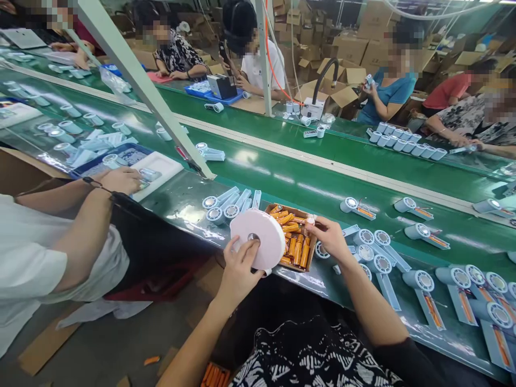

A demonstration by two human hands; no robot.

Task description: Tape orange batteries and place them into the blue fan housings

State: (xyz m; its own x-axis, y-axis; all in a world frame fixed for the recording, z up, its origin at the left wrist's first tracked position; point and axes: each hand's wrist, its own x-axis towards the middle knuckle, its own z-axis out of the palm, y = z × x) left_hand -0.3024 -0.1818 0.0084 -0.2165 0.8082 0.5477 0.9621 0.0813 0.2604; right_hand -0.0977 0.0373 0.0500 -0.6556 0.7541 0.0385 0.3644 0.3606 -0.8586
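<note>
My left hand [241, 267] grips a large white tape roll [268, 236], with fingers at its centre hole, in front of the box. My right hand [330, 236] is closed at the right rim of a cardboard box [310, 260], its fingertips pinching a small whitish piece [310, 219] by the end of an orange battery. Orange batteries [297, 250] fill the box. Light blue fan housings [231, 212] stand behind the roll, and more housings [381, 263] lie right of the box, beside my right forearm.
A green conveyor [282, 180] runs beyond the bench. Housings with orange batteries [427, 235] lie on it at right. A slanted metal post [149, 88] rises at left. Beside me a person's arm [86, 226] reaches over a white foam tray [161, 167]. Several people sit across.
</note>
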